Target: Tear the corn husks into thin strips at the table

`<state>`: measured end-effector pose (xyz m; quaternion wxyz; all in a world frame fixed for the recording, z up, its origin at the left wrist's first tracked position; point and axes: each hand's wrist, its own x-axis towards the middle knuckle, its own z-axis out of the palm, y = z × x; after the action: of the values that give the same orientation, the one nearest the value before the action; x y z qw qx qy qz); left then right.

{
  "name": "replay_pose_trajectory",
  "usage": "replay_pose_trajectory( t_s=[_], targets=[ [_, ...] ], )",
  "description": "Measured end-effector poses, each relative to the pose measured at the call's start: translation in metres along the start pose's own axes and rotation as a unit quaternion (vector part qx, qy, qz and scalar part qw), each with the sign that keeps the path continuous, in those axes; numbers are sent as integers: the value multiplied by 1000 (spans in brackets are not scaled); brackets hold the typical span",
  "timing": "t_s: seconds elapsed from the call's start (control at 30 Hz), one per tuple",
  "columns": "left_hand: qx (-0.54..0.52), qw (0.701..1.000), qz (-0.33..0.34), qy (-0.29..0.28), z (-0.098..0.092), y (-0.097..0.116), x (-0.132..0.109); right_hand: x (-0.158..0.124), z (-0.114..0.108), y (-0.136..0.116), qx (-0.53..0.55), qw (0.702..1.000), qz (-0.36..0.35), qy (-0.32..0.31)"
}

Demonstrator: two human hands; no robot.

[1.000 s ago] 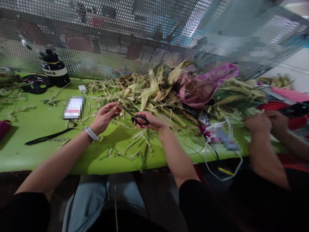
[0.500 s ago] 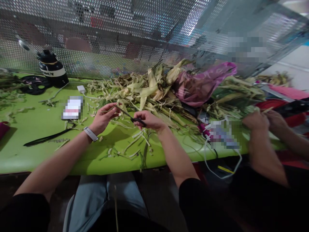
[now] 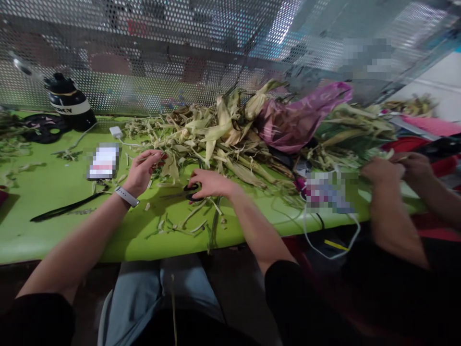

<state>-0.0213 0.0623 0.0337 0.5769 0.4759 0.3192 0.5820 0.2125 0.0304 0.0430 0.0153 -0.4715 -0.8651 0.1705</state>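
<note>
My left hand (image 3: 142, 170), with a pale band at the wrist, is raised above the green table. Its thumb and fingers pinch what looks like a pale piece of corn husk (image 3: 170, 169); the husk pile behind makes its outline hard to separate. My right hand (image 3: 211, 183) is low over the table, its fingers curled at the black handles of the scissors (image 3: 192, 193). The blades point left, close to the table surface. Behind both hands spreads a heap of dry corn husks (image 3: 219, 127). Thin cut strips (image 3: 194, 216) lie in front of my right hand.
A phone (image 3: 103, 161), a black strap (image 3: 68, 207) and a dark bottle (image 3: 72, 103) are on the left. A pink plastic bag (image 3: 288, 122) rests against the husks. At the right, a co-worker's hands (image 3: 383, 168) work beside a white cable (image 3: 306, 235). Perforated metal stands behind.
The scissors have moved down and left from the left hand's fingertips, and the right hand's fingers have loosened around the handles. My left hand has shifted slightly left.
</note>
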Motion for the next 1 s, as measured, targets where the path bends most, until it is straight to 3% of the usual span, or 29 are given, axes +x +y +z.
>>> replay_pose_trajectory(
  t_s=[0.17, 0.37, 0.43, 0.5, 0.57, 0.7, 0.8, 1.0],
  targets=[
    [-58, 998, -37, 13, 4, 5, -1, 3, 3, -14, -19, 999, 41, -16],
    [-104, 992, -74, 24, 3, 5, 0, -6, -10, -3, 179, 983, 10, -50],
    [-81, 995, -63, 11, 4, 5, -2, -14, -16, -3, 242, 970, 2, 34],
    [-34, 998, -47, -21, 6, 7, -7, -18, -17, -9, 316, 933, -12, 173],
    [28, 997, -21, -69, 10, 9, -13, -16, -14, -17, 363, 898, -59, 243],
    [152, 976, 46, -151, 16, 15, -22, -5, 1, -28, 339, 893, -148, 258],
    [206, 961, 102, -152, 16, 17, -23, 3, 8, -26, 317, 884, -167, 299],
    [230, 947, 178, -136, 16, 15, -19, 8, 13, -21, 346, 870, -180, 301]
  ],
)
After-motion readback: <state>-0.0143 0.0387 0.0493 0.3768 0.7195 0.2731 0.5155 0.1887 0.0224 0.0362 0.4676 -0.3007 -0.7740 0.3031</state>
